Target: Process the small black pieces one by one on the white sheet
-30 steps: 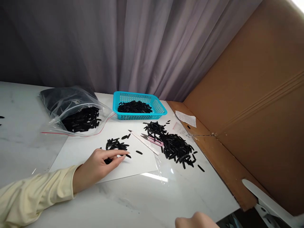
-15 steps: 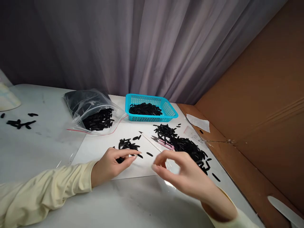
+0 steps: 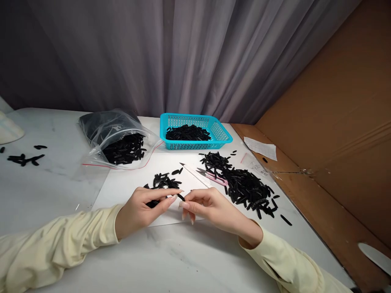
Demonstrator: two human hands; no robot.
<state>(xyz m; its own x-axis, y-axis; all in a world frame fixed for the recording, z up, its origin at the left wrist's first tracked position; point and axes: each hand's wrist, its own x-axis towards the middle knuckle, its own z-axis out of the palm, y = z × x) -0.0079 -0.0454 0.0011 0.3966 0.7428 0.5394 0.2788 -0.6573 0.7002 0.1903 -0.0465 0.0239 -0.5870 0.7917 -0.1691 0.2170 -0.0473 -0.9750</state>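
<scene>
A small, slim black piece (image 3: pixel 181 197) bridges the fingertips of my two hands over the white sheet (image 3: pixel 114 191). My left hand (image 3: pixel 148 205) pinches its left end between thumb and fingers. At its right end, my right hand (image 3: pixel 206 206) closes thumb and forefinger on it, with the other fingers curled below. A small pile of similar black pieces (image 3: pixel 163 181) lies behind my left hand, partly hidden by it. To the right of my right hand spreads a larger heap of black pieces (image 3: pixel 249 189). Pink thread snips (image 3: pixel 216 178) and a slim white tool with a dark point (image 3: pixel 195 174) lie between the piles.
Behind stands a blue plastic basket (image 3: pixel 198 145) holding black pieces. Left of it, an unsealed clear zip bag (image 3: pixel 94 156) contains more. Loose pieces (image 3: pixel 26 159) lie far left. A paper slip (image 3: pixel 260 148) and cardboard (image 3: pixel 336 122) are at right; a grey curtain (image 3: pixel 183 57) hangs behind.
My right hand has moved left and closed its fingers on the black piece at my left fingertips. My left hand has stayed nearly in place.
</scene>
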